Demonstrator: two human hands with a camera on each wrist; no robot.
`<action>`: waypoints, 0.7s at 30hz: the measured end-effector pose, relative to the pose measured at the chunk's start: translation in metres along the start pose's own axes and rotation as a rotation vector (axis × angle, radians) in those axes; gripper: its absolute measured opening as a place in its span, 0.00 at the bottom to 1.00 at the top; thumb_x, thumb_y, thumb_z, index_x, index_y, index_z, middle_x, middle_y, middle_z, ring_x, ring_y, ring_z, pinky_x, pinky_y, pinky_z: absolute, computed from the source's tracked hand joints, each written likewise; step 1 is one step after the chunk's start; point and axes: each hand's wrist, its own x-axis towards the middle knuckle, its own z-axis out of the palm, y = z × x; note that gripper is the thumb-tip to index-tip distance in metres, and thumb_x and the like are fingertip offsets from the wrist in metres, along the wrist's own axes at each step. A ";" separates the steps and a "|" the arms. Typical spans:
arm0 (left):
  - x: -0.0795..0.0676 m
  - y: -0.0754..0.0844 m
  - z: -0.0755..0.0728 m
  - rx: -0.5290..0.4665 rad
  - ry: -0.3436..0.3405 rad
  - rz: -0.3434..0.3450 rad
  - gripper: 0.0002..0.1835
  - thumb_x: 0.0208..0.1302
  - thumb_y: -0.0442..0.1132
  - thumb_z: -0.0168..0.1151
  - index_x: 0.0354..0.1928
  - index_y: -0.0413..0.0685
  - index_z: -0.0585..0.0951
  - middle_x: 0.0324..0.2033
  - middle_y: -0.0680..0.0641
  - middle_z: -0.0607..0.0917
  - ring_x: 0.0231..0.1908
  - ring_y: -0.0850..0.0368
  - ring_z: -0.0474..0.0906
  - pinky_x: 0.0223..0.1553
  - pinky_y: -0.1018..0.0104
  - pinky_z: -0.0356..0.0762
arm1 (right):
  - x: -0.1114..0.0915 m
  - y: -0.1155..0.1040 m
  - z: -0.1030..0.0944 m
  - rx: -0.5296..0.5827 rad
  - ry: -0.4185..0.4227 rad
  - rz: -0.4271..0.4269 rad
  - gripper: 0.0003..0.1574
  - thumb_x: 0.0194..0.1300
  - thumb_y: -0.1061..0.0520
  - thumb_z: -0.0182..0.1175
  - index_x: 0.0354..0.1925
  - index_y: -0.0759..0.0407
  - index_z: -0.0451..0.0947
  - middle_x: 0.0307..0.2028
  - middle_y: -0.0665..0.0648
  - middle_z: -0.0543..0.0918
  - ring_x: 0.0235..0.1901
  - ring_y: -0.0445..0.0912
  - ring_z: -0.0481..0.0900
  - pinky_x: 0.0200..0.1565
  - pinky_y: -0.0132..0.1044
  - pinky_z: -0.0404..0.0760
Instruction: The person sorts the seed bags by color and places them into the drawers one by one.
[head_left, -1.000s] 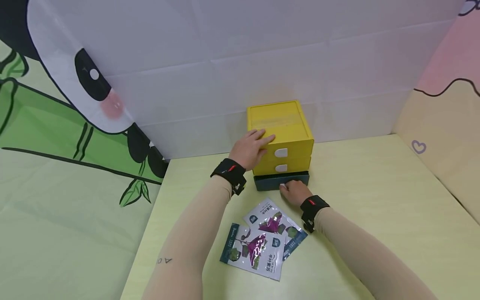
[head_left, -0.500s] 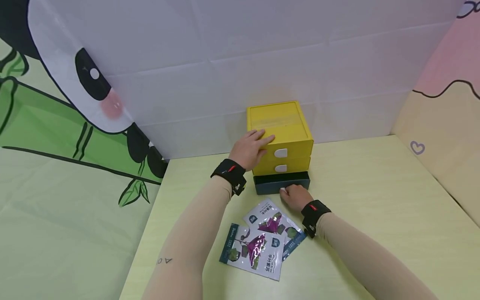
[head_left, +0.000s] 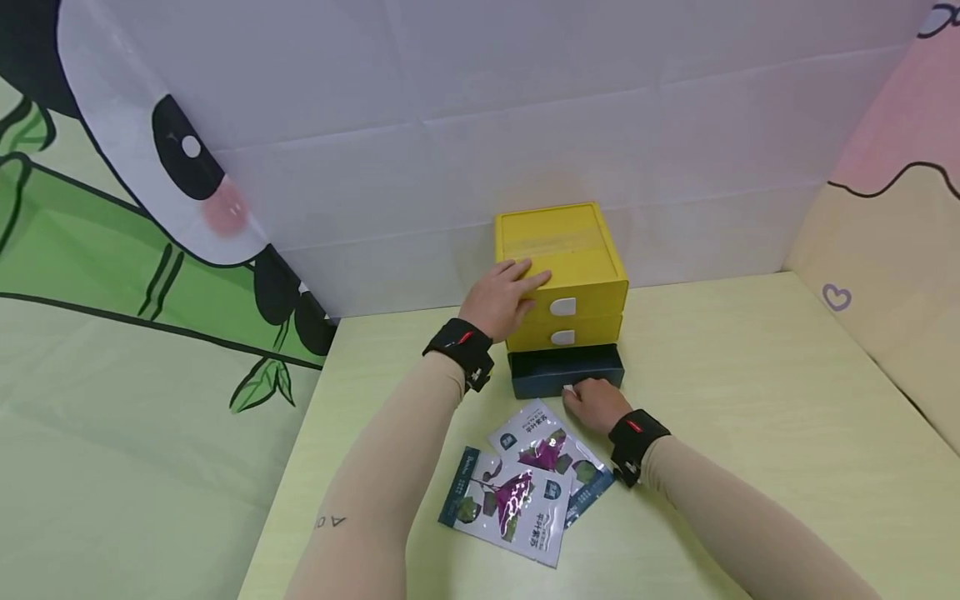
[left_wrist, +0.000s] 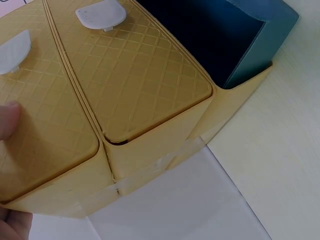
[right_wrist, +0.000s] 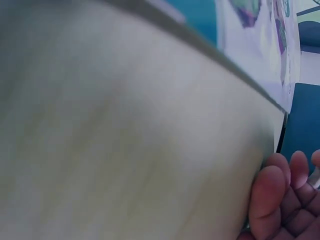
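A yellow drawer unit [head_left: 558, 242] stands against the back wall, with two shut yellow drawers above a dark teal drawer [head_left: 536, 387] pulled partly out. My left hand [head_left: 498, 300] rests on the unit's top front left corner, fingers spread over the top. In the left wrist view, the thumb [left_wrist: 7, 120] lies against the front of the top drawer. My right hand [head_left: 597, 405] pinches the white tab handle [head_left: 567, 388] of the teal drawer with curled fingers. The part of the drawer's inside that shows in the left wrist view is dark.
Two shiny packets lie in front of the drawer: the nearer packet [head_left: 517, 512] overlaps the farther packet [head_left: 542, 437], both printed with purple and green leaves. The pale table [head_left: 750, 375] meets a white printed backdrop [head_left: 375, 200] behind.
My right hand has drawn the teal drawer farther out toward me, so more of its inside shows. My left hand has stayed on the unit.
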 end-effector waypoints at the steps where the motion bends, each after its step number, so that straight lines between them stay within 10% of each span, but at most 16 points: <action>1: 0.000 0.000 0.000 0.000 0.000 0.003 0.28 0.68 0.45 0.59 0.69 0.63 0.69 0.68 0.45 0.66 0.68 0.47 0.61 0.70 0.58 0.57 | -0.001 0.000 0.000 -0.001 -0.004 0.003 0.24 0.71 0.48 0.53 0.19 0.55 0.75 0.15 0.51 0.67 0.20 0.46 0.69 0.25 0.36 0.66; 21: 0.001 0.003 0.001 -0.005 -0.012 -0.013 0.28 0.68 0.45 0.59 0.69 0.64 0.68 0.69 0.46 0.66 0.69 0.47 0.59 0.69 0.58 0.57 | -0.027 -0.001 -0.002 -0.010 -0.029 -0.040 0.25 0.71 0.48 0.54 0.17 0.53 0.72 0.15 0.49 0.66 0.19 0.44 0.68 0.23 0.35 0.65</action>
